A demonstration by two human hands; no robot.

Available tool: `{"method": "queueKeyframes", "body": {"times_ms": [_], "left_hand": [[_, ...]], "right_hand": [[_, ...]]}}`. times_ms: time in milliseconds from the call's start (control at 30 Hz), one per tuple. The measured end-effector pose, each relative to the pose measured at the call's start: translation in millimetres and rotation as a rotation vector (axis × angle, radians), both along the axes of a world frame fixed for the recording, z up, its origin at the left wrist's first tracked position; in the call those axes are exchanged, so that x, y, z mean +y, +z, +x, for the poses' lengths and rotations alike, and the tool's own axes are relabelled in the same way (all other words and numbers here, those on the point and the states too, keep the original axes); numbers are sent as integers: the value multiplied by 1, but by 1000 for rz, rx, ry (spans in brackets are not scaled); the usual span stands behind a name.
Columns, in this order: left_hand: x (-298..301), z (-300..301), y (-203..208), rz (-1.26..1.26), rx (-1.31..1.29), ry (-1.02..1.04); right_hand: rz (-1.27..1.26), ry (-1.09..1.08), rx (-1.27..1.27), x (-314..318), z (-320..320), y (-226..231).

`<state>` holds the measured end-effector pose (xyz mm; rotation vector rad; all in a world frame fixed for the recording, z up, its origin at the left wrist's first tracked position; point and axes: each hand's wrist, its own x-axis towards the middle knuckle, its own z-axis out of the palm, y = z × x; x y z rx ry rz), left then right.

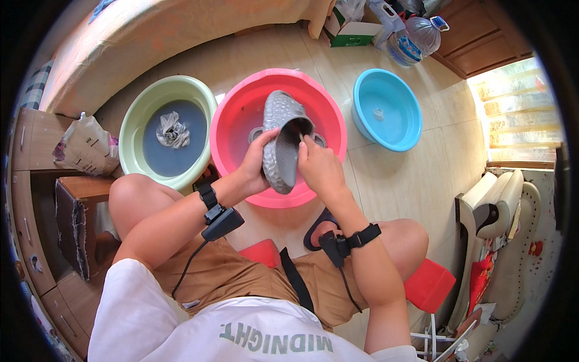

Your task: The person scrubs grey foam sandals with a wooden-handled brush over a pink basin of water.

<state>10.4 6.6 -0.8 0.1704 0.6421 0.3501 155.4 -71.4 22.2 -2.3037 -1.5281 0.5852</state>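
A grey clog point(281, 111) with a bumpy surface is tilted over the pink basin point(241, 99). My left hand point(256, 161) is closed around its left side. At the shoe's opening, my right hand point(319, 164) has its fingers pinched together. Something thin seems to run from those fingertips into the shoe, but I cannot make out what it is. Beneath the clog, cloudy water lies in the basin. Another grey object point(256, 134) shows there at the clog's side, mostly hidden.
Left of the pink basin stands a pale green basin point(129, 130) with dark water and a wet whitish cloth point(173, 130). A blue basin point(416, 123) of water is on the right. A large water bottle point(416, 41) and a box point(351, 33) stand far back. A wooden stool point(84, 188) is at left.
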Motion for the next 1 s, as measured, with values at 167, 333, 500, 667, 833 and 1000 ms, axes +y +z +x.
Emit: {"method": "queueKeyframes", "body": {"times_ms": [167,333,500,667,833,1000], "left_hand": [[26,-5,-20,-25,-21,73],[27,-5,-20,-34,12,63],[18,-4,-18,-13,25,22],[4,4,1,-16,67,-20],[-4,1,7,-15,96,-60],[5,2,3,13,59,-11]], "right_hand": [[-77,88,70,-13,-16,13],[-125,77,36,-16,-18,27],[-138,16,27,-9,-7,21],[-109,-4,-68,-3,0,9],[-69,-8,-56,2,2,-3],[-10,4,56,4,3,-10]]}}
